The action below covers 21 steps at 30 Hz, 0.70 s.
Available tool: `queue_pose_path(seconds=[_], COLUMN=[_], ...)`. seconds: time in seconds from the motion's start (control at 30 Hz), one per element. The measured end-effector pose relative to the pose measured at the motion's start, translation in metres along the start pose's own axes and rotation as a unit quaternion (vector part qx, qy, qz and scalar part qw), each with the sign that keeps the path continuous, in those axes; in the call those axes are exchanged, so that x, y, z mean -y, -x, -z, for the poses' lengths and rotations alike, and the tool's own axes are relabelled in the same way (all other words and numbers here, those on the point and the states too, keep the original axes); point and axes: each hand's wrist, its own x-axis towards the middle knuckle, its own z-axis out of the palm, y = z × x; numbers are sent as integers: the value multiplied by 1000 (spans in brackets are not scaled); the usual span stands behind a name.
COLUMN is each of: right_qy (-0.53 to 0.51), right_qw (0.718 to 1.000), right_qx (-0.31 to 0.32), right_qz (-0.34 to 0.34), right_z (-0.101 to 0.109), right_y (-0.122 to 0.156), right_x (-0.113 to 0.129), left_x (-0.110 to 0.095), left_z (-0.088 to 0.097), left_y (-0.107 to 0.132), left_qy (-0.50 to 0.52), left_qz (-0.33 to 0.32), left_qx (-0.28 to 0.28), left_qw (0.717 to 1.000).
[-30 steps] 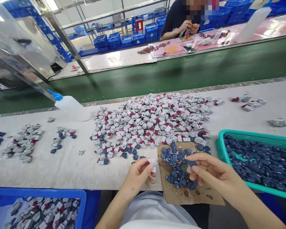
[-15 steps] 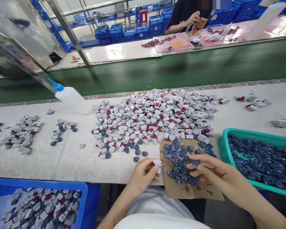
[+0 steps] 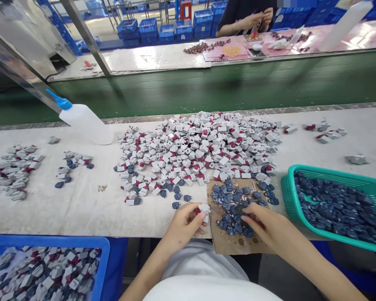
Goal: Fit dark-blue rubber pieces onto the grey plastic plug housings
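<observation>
My left hand [image 3: 184,223] pinches a small white-and-grey part [image 3: 204,210] at the edge of a brown cardboard sheet [image 3: 226,244]. My right hand [image 3: 263,223] reaches over the sheet, its fingertips down among glue-smeared dark blue pieces [image 3: 232,207]. Whether those fingers grip a piece is hidden. Behind the hands spreads a large heap of white, grey and red parts [image 3: 194,150], with some blue-coated pieces along its front edge.
A teal basket [image 3: 301,184] of dark blue pieces sits to the right, and a blue crate [image 3: 47,241] of parts lies at lower left. A blue-capped glue bottle [image 3: 84,123] lies on the bench. Beyond a green conveyor belt [image 3: 188,90], a co-worker [image 3: 244,19] handles something.
My right hand has dropped from above the blue pieces down among them. My left hand keeps the same white part. The whole view has shifted slightly as my head moved.
</observation>
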Motion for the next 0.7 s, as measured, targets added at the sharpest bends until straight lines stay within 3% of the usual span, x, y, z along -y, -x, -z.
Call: queue_pose_path(seconds=[0.2, 0.37, 0.53, 0.6, 0.7], right_qy=[0, 0, -12, -26, -94], right_qw=[997, 998, 998, 999, 988], right_qx=[70, 63, 46, 9, -119], right_qz=[27, 26, 31, 27, 37], right_z=[7, 6, 14, 18, 17], right_y=[-13, -17, -14, -11, -4], right_x=[1, 4, 8, 19, 47], left_x=[0, 4, -3, -8, -14], left_z=[-1, 1, 0, -3, -10], left_y=[2, 2, 8, 12, 17], left_qy=[19, 78, 181, 207, 243], left_qz=[-13, -28, 19, 35, 37], left_qx=[0, 13, -14, -18, -18], left_qw=[1000, 996, 983, 978, 969])
